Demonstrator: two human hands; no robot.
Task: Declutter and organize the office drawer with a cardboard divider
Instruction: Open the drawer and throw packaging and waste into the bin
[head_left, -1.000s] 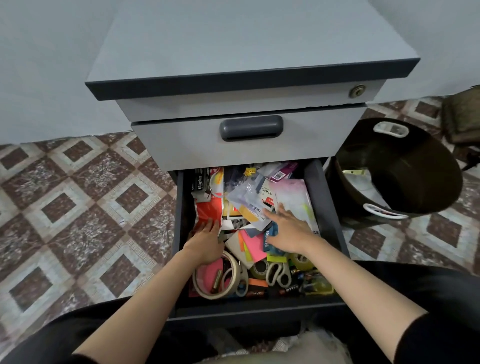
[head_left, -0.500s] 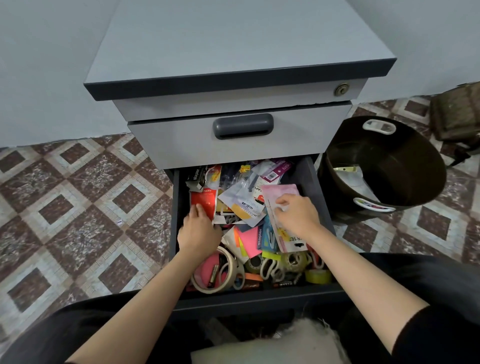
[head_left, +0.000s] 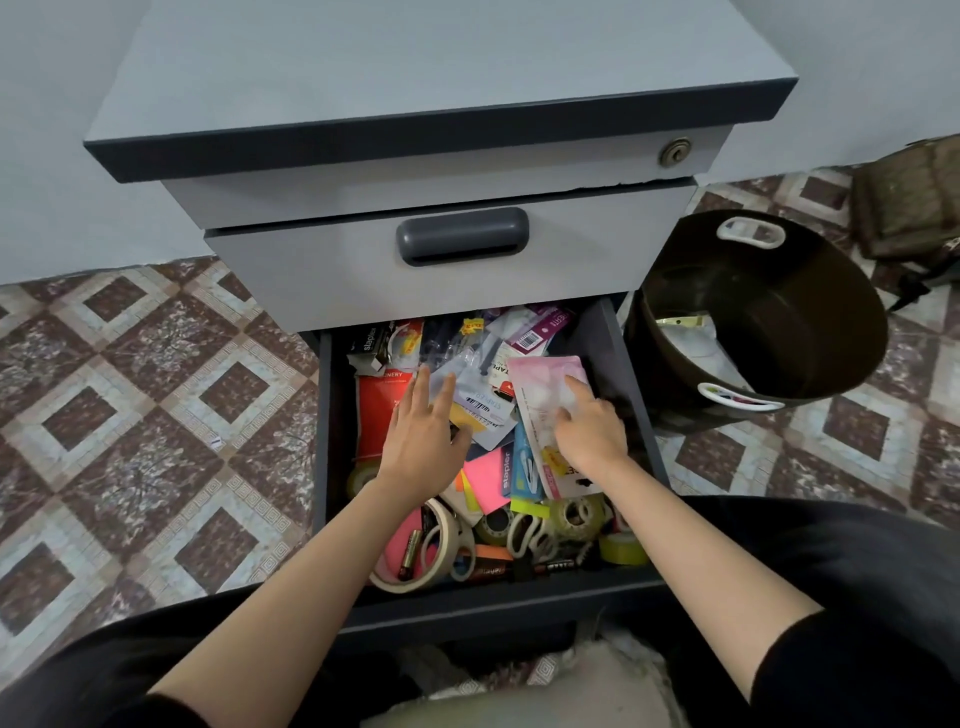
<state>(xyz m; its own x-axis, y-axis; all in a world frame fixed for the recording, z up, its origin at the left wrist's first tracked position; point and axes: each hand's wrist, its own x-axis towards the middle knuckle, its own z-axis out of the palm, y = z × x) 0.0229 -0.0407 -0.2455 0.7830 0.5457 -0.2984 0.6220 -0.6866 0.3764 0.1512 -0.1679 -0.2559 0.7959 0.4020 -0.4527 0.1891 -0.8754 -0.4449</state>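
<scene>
The bottom drawer (head_left: 631, 395) of a grey cabinet stands pulled out, crammed with stationery. My left hand (head_left: 423, 431) hovers with spread fingers over a clear plastic packet (head_left: 475, 395), beside a red packet (head_left: 374, 415). My right hand (head_left: 589, 426) holds a pink-and-white packet (head_left: 545, 379) on the drawer's right side, its forefinger laid straight on top. Pink sticky notes (head_left: 483, 478), a masking tape roll (head_left: 410, 577) and white scissors (head_left: 530, 535) fill the front. I see no cardboard divider.
A dark round bin (head_left: 779, 312) with some paper inside stands on the tiled floor right of the cabinet. A brown bag (head_left: 914, 202) lies behind it. The drawer above, with its dark handle (head_left: 462, 236), is closed and overhangs the open drawer's back.
My right hand has taken hold of the pink-and-white packet and shifted it right and toward the back. My left hand moved from the red packet onto the clear packet, fingers spreading.
</scene>
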